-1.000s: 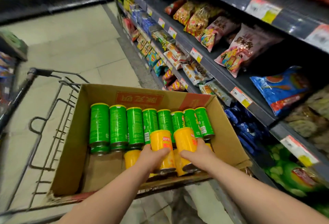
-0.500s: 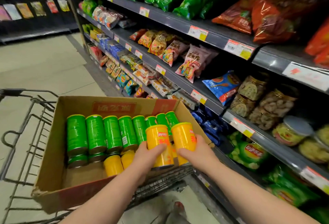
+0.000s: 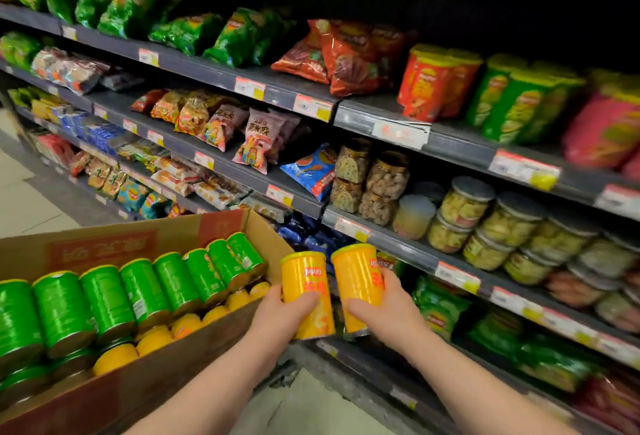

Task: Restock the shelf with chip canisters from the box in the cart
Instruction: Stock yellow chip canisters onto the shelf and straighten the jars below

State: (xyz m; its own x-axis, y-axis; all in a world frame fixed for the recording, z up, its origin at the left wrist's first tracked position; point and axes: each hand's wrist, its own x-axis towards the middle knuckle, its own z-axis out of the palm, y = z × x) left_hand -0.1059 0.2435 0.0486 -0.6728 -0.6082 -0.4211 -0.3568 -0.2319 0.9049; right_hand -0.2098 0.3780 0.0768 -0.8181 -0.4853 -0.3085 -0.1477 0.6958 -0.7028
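Canisters [image 3: 304,282] gripped, one each in left hand [image 3: 282,310] and right hand [image 3: 379,313]; shoving could topple cans [image 3: 429,85] at two o'clock.

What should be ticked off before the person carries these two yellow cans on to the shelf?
1. Left hand grips the left can: ok.
2. Right hand grips the right can: ok.
3. Both cans lifted out of the box: ok.
4. Lids up, cans only slightly tilted: ok.
5. Free spot for yellow cans on the shelf: cannot tell; red cans and other colours stand there, and no gap shows.
6. More stock to fetch: ok; green cans lie in the box with yellow ones beneath.
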